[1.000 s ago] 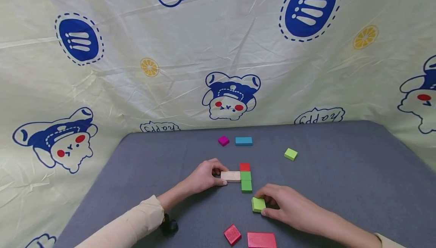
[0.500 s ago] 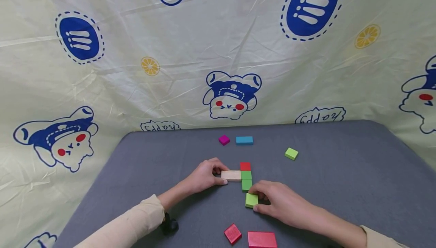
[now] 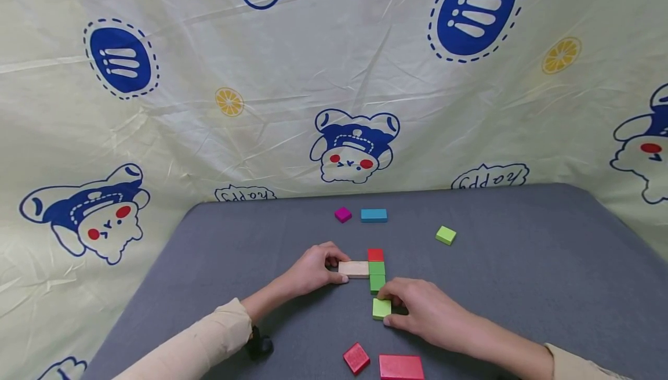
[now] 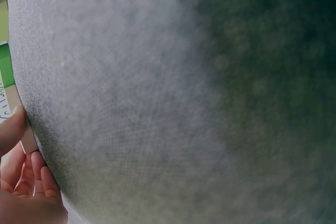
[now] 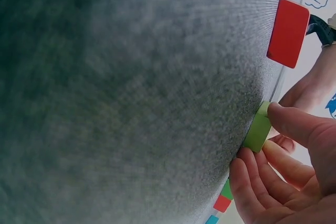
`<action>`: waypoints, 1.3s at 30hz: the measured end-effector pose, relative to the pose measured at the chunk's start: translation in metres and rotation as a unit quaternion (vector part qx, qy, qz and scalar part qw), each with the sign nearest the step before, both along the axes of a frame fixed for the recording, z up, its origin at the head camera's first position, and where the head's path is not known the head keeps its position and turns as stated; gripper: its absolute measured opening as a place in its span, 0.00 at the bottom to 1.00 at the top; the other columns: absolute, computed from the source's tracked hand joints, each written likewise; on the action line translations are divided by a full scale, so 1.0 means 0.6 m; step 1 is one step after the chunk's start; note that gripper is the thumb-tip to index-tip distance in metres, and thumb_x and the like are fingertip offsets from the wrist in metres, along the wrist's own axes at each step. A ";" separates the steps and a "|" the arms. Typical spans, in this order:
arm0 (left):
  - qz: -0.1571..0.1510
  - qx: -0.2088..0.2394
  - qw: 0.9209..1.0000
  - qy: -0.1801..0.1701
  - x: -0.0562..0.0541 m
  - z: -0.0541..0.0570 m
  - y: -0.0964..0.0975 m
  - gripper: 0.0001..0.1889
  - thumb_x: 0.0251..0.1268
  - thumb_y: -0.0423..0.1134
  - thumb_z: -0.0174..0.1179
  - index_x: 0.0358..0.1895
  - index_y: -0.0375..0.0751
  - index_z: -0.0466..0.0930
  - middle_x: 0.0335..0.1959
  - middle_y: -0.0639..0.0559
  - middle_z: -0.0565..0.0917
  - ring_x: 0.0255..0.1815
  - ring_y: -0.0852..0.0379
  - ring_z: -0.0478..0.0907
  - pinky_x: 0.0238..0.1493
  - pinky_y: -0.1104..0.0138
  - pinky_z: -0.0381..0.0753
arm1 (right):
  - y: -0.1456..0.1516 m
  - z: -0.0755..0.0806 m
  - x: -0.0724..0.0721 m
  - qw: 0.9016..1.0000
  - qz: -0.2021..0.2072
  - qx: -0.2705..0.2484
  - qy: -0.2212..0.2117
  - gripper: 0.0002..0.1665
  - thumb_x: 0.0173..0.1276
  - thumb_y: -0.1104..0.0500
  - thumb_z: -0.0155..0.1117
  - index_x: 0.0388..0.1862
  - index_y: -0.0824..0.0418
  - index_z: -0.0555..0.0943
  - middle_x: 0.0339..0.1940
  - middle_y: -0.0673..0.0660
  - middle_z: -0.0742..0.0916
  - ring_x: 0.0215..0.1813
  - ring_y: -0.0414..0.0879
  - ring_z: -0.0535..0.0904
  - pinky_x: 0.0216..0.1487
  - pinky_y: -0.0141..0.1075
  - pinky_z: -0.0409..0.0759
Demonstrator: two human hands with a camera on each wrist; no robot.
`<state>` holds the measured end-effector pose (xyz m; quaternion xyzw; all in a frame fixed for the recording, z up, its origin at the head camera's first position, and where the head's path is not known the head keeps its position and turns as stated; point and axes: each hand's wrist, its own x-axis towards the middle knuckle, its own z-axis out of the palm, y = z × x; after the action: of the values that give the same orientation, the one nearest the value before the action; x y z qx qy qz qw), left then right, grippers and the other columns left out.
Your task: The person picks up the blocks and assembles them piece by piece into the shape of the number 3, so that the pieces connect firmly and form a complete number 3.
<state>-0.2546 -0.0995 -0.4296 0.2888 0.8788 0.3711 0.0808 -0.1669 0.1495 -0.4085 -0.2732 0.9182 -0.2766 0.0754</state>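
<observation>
My left hand (image 3: 313, 270) pinches the left end of a pale wooden block (image 3: 355, 270) between thumb and fingers. The block's right end meets a short column made of a red block (image 3: 376, 254) at the far end and two green blocks (image 3: 377, 275). Just nearer than that column, a light green block (image 3: 381, 308) lies on the grey cloth, pinched by my right hand (image 3: 430, 313) at its right side. In the right wrist view the thumb and fingers grip this light green block (image 5: 257, 129) at its ends. A small gap shows between it and the nearer green block.
Near the front lie a tilted red cube (image 3: 356, 359) and a larger red block (image 3: 400, 367). Toward the back are a magenta block (image 3: 342, 214), a blue block (image 3: 374, 216) and another light green block (image 3: 446, 235). A printed curtain (image 3: 271, 136) hangs behind the table.
My right hand has carried the light green block leftward and slightly away from me, until it lines up below the green column. My left hand has stayed on the wooden block.
</observation>
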 end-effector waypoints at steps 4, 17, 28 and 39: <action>0.000 0.000 1.000 0.002 -0.001 -0.001 -0.001 0.12 0.56 0.32 0.71 0.45 0.42 0.87 0.36 0.57 0.77 0.39 0.56 0.73 0.41 0.67 0.72 | -0.003 0.000 -0.001 1.000 -0.001 0.003 -0.004 0.18 0.57 0.55 0.76 0.46 0.52 0.83 0.34 0.38 0.78 0.36 0.36 0.73 0.37 0.35 0.75; 0.000 0.007 1.000 0.003 -0.003 -0.004 -0.001 0.13 0.55 0.32 0.72 0.44 0.42 0.87 0.36 0.57 0.77 0.38 0.58 0.73 0.41 0.68 0.72 | 0.004 0.004 0.004 1.000 0.004 -0.001 0.026 0.16 0.59 0.53 0.75 0.45 0.50 0.83 0.37 0.37 0.79 0.38 0.35 0.74 0.38 0.35 0.77; 0.001 0.011 1.000 -0.005 -0.002 -0.005 -0.001 0.13 0.55 0.32 0.72 0.45 0.42 0.87 0.36 0.57 0.77 0.38 0.58 0.73 0.41 0.68 0.72 | 0.001 0.003 0.002 0.999 0.002 0.005 0.039 0.14 0.58 0.54 0.76 0.43 0.51 0.85 0.35 0.39 0.78 0.35 0.34 0.74 0.36 0.34 0.76; 0.003 0.014 1.000 -0.004 -0.003 -0.007 -0.001 0.13 0.54 0.32 0.72 0.44 0.42 0.87 0.35 0.58 0.77 0.38 0.57 0.73 0.41 0.68 0.72 | -0.001 0.001 -0.005 0.998 -0.006 0.011 0.065 0.13 0.57 0.53 0.76 0.42 0.49 0.85 0.34 0.39 0.78 0.34 0.34 0.74 0.34 0.34 0.74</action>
<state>-0.2563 -0.1001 -0.4340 0.2859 0.8740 0.3849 0.0787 -0.1699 0.1491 -0.4080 -0.2844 0.9259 -0.2481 0.0167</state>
